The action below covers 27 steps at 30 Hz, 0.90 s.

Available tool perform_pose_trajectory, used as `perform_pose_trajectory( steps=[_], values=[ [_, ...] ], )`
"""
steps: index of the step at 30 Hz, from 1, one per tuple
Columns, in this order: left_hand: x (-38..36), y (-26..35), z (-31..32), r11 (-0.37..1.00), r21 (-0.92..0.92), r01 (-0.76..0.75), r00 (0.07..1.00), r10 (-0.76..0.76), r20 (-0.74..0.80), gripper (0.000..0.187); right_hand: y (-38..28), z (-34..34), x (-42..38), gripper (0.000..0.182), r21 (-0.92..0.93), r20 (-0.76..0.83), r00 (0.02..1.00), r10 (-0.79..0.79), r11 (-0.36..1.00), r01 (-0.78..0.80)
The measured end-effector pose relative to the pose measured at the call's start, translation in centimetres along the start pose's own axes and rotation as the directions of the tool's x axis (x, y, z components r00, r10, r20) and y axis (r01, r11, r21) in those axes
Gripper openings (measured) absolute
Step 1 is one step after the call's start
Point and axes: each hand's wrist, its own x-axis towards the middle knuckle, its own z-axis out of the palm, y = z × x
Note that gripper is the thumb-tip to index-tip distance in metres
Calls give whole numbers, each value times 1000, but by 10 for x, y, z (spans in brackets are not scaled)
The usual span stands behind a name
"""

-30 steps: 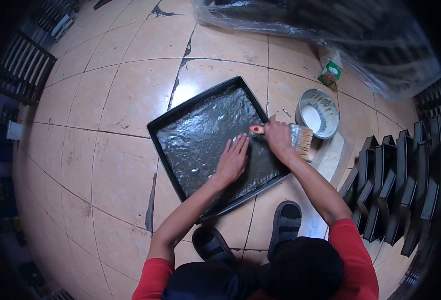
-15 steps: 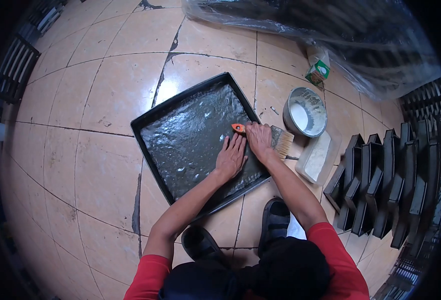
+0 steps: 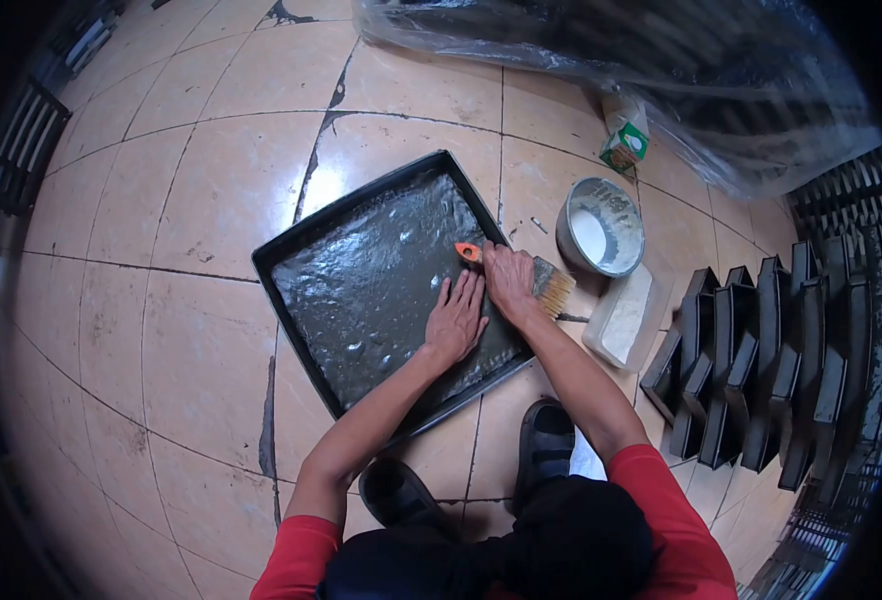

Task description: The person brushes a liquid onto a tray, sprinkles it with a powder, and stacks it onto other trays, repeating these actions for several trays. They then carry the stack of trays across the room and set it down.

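Note:
A black square tray (image 3: 349, 207) lies turned at an angle on the floor, its inside covered by a dark, wet-looking layer (image 3: 361, 290) with shiny bumps. My left hand (image 3: 455, 322) rests flat on that layer, fingers stretched out and pointing away from me. At the tray's right side, my right hand (image 3: 510, 278) is closed around a wide paintbrush (image 3: 555, 290). The brush's orange handle end sticks out to the left of my fist, and its pale bristles reach right, past the tray's edge. The underside of both palms is hidden.
Right of the tray stand a grey bucket (image 3: 628, 218) with white contents and a plastic tub (image 3: 624, 315) of white material. Beyond them is a green-and-white carton (image 3: 625, 145). Dark trays (image 3: 756, 350) stand stacked at right. Plastic sheeting (image 3: 601, 35) covers something at the back.
The whole view has shifted slightly to the left. Both hands and the brush keep nearly the same place relative to the tray.

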Motion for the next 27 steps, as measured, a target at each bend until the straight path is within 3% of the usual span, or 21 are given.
perform_pose_trajectory(
  steps=[19,22,25,27],
  values=[
    [5,5,-1,997,67,27,1000,-25,-19,72,12,-27,-3,11,22,30,998,-52,998,51],
    [21,11,-9,995,94,37,993,-47,108,75,11,-43,-9,20,172,34,999,12,985,-17],
    [26,4,-3,1000,25,-11,999,10,50,72,9,-93,-20,30,458,-92,990,103,888,-50],
    [15,12,-22,971,-240,-2,986,-38,-161,70,13,-131,-29,38,598,-106,984,145,800,-53]
  ],
)
